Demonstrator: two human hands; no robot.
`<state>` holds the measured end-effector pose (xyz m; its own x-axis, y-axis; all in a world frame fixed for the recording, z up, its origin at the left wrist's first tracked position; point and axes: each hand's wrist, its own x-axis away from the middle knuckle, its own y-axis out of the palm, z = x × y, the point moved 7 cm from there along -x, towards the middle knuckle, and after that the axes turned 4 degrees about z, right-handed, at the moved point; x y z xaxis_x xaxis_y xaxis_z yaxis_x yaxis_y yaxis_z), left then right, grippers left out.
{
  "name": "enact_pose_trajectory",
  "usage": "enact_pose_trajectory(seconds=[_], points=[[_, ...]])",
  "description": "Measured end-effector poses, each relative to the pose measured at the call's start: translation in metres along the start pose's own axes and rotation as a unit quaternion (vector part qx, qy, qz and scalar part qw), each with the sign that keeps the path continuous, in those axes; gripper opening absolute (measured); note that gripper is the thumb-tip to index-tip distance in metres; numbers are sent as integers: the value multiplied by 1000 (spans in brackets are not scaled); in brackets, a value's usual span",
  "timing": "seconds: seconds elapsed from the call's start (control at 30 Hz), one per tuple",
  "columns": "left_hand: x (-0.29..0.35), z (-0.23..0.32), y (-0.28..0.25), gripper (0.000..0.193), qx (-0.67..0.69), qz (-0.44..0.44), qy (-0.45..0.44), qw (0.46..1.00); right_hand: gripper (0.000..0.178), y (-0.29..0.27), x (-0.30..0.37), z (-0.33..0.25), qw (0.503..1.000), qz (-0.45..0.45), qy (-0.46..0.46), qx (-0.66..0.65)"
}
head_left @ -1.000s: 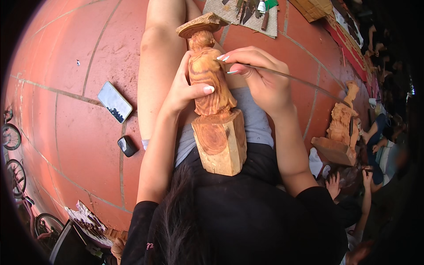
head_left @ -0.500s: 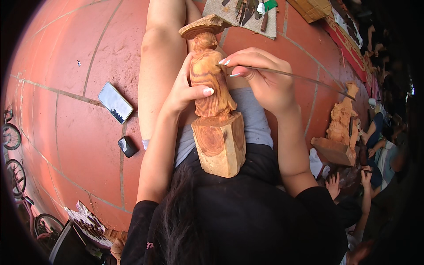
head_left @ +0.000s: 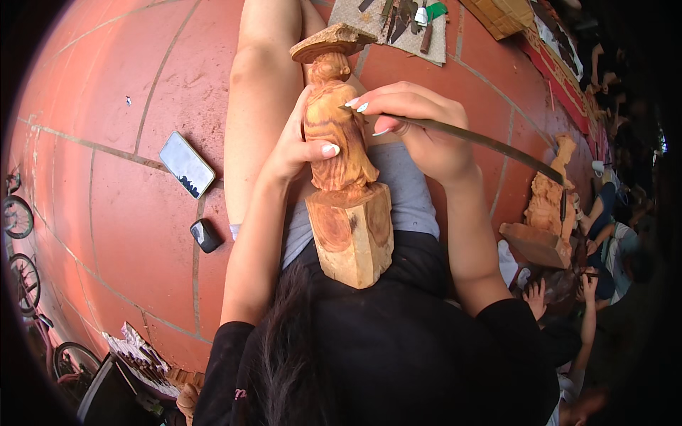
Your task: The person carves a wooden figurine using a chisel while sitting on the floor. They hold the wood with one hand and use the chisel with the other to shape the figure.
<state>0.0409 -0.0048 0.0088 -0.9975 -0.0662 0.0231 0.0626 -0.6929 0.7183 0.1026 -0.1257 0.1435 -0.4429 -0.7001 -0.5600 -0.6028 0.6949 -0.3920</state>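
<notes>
Between my knees stands a carved wooden figurine (head_left: 334,135) with a striped grain, a wide flat slab over its head and an uncarved block base (head_left: 353,241) near my lap. Closed around the figurine's left side, my left hand (head_left: 293,150) lays its thumb across the robe. My right hand (head_left: 435,135) pinches a long, thin, slightly curved metal carving tool (head_left: 497,144). Its near tip meets the figurine's upper right side, by my fingertips; the other end sticks out to the right. The exact shape of the tip is too small to tell.
On the tiled floor at left lie a phone (head_left: 187,165) and a small black case (head_left: 206,235). Several hand tools (head_left: 405,18) rest on a mat ahead, beside a cardboard box (head_left: 499,15). Another wooden carving (head_left: 545,206) stands at right, near other people's hands (head_left: 535,299).
The tool has rolled so its flat side shows wider, and its far end has dropped lower. My right fingertips shifted slightly left on the figurine, which has turned a little.
</notes>
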Motion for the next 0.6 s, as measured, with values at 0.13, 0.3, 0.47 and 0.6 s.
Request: enact_pose_trajectory(seconds=[0.13, 0.3, 0.47, 0.6], points=[[-3, -3, 0, 99, -17, 0, 7, 1000, 19, -1, -4, -2, 1000, -11, -18, 9], [-2, -4, -3, 100, 1, 2, 1, 1000, 20, -4, -6, -6, 999, -34, -28, 25], [0, -1, -1, 102, 1, -2, -3, 1000, 19, -4, -4, -10, 1000, 3, -13, 13], [1, -4, -4, 102, -9, -1, 0, 1000, 18, 1, 2, -6, 999, -27, -19, 27]])
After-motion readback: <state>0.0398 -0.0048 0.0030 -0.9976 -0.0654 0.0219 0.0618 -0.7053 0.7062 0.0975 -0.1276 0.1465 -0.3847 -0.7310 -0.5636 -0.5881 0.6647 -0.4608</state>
